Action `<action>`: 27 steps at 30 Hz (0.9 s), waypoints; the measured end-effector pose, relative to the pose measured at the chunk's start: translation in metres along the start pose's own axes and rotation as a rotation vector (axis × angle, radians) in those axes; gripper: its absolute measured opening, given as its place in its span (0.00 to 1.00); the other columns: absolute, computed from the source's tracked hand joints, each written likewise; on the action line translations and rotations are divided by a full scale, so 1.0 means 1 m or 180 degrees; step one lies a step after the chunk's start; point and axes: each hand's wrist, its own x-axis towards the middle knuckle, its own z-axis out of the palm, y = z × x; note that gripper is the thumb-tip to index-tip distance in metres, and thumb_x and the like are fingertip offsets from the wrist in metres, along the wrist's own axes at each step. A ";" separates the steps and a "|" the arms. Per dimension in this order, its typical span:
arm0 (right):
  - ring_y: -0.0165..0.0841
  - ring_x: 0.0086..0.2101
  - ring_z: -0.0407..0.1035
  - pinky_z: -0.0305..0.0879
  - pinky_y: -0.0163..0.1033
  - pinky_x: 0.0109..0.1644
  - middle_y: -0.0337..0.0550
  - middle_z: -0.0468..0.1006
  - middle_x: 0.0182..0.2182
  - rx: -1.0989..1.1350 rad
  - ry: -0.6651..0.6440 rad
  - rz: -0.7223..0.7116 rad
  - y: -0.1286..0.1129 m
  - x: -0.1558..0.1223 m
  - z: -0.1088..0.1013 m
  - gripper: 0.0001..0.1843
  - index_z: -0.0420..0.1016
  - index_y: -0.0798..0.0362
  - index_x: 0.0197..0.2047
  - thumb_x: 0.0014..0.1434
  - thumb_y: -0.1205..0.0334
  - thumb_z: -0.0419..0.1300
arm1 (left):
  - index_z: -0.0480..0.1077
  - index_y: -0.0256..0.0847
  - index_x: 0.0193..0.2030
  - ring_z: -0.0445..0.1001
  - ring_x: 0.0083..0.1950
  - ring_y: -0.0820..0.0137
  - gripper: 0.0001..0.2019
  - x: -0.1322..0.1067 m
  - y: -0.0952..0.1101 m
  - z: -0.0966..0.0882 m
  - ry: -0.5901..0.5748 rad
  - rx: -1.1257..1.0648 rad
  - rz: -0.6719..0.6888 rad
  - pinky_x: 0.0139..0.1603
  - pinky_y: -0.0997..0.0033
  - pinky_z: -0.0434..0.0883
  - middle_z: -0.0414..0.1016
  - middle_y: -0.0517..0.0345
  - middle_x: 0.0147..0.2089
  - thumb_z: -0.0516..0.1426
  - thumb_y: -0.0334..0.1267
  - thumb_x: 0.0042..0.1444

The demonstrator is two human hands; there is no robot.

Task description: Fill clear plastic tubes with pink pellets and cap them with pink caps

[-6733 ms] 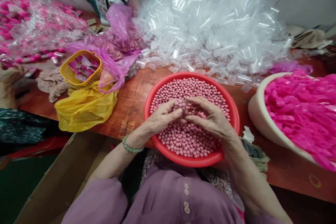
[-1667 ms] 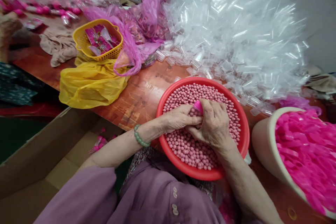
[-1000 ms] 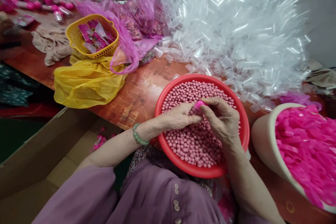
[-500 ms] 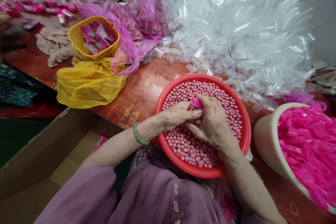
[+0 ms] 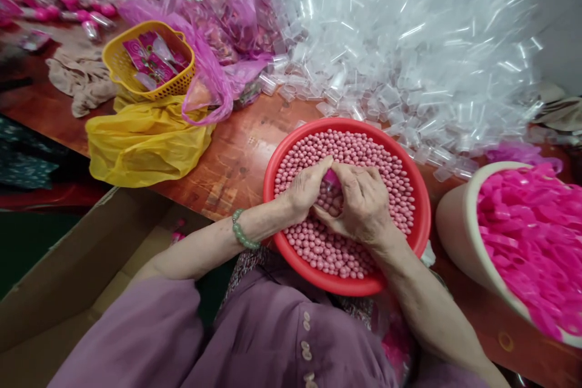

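Note:
A red bowl (image 5: 416,197) full of small pink balls (image 5: 364,145) sits on the wooden table in front of me. Over its middle, my left hand (image 5: 304,189) and my right hand (image 5: 361,206) press together around a small clear tube with a pink cap (image 5: 331,179). Both hands have their fingers closed on it. Only the pink cap and a bit of the tube filled with pink balls show between my thumbs. A green bead bracelet (image 5: 243,236) circles my left wrist.
A big heap of clear plastic tubes (image 5: 409,42) lies behind the bowl. A cream basin of pink caps (image 5: 527,236) stands at right. At left are a yellow basket (image 5: 148,60), a yellow bag (image 5: 145,139), pink bags and an open cardboard box (image 5: 91,273) below the table edge.
Over the earlier frames a pink cap appeared on the tube between my hands. Now both hands have closed tighter over it, hiding most of the cap. The view shifted slightly.

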 end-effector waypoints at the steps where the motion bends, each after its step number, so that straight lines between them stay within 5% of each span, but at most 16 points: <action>1: 0.48 0.42 0.74 0.65 0.50 0.46 0.58 0.80 0.45 0.0007 -0.0007 -0.0029 0.000 0.001 0.000 0.37 0.56 0.60 0.66 0.60 0.50 0.58 | 0.70 0.40 0.30 0.71 0.43 0.69 0.12 -0.001 0.000 -0.001 0.0035 0.0163 0.0110 0.52 0.70 0.68 0.73 0.61 0.32 0.51 0.35 0.64; 6: 0.47 0.43 0.74 0.65 0.52 0.48 0.58 0.80 0.44 0.0139 -0.0047 -0.0058 -0.001 0.004 0.003 0.34 0.58 0.61 0.66 0.61 0.53 0.57 | 0.70 0.41 0.27 0.69 0.37 0.71 0.12 -0.001 -0.001 -0.006 0.0110 0.0391 0.0306 0.44 0.73 0.68 0.72 0.63 0.31 0.51 0.31 0.61; 9: 0.50 0.47 0.73 0.68 0.56 0.50 0.60 0.78 0.49 0.0299 -0.0137 0.0081 0.002 0.003 0.005 0.37 0.55 0.60 0.69 0.62 0.52 0.58 | 0.71 0.40 0.28 0.72 0.36 0.70 0.14 0.000 0.003 -0.003 -0.0024 -0.0230 -0.0139 0.41 0.72 0.71 0.73 0.61 0.29 0.51 0.37 0.65; 13: 0.52 0.53 0.71 0.71 0.59 0.54 0.63 0.73 0.57 0.0625 -0.0196 0.0249 0.008 0.001 0.003 0.44 0.48 0.58 0.72 0.61 0.50 0.61 | 0.74 0.38 0.36 0.78 0.38 0.64 0.20 0.001 0.013 0.001 -0.0702 -0.0994 -0.0968 0.39 0.67 0.75 0.76 0.54 0.29 0.50 0.51 0.67; 19: 0.51 0.51 0.71 0.72 0.58 0.52 0.61 0.73 0.54 0.0857 -0.0478 0.0297 0.014 0.001 -0.002 0.40 0.54 0.57 0.68 0.59 0.49 0.63 | 0.75 0.38 0.38 0.80 0.37 0.62 0.23 0.003 0.015 -0.002 -0.0999 -0.1064 -0.1228 0.36 0.67 0.76 0.77 0.52 0.29 0.55 0.59 0.62; 22: 0.48 0.45 0.72 0.72 0.54 0.47 0.59 0.75 0.48 0.0688 -0.0475 0.0190 0.014 0.001 -0.001 0.36 0.58 0.59 0.64 0.60 0.46 0.61 | 0.73 0.38 0.31 0.75 0.27 0.67 0.21 0.004 0.010 -0.002 -0.0840 -0.0921 -0.1313 0.29 0.69 0.73 0.73 0.55 0.24 0.54 0.54 0.63; 27: 0.46 0.42 0.72 0.71 0.51 0.43 0.57 0.76 0.43 0.0340 -0.0391 -0.0125 0.013 0.001 0.003 0.33 0.60 0.60 0.59 0.61 0.43 0.58 | 0.67 0.40 0.26 0.66 0.19 0.76 0.13 -0.001 0.006 0.004 0.0014 -0.0564 -0.0830 0.22 0.76 0.65 0.66 0.63 0.20 0.52 0.39 0.63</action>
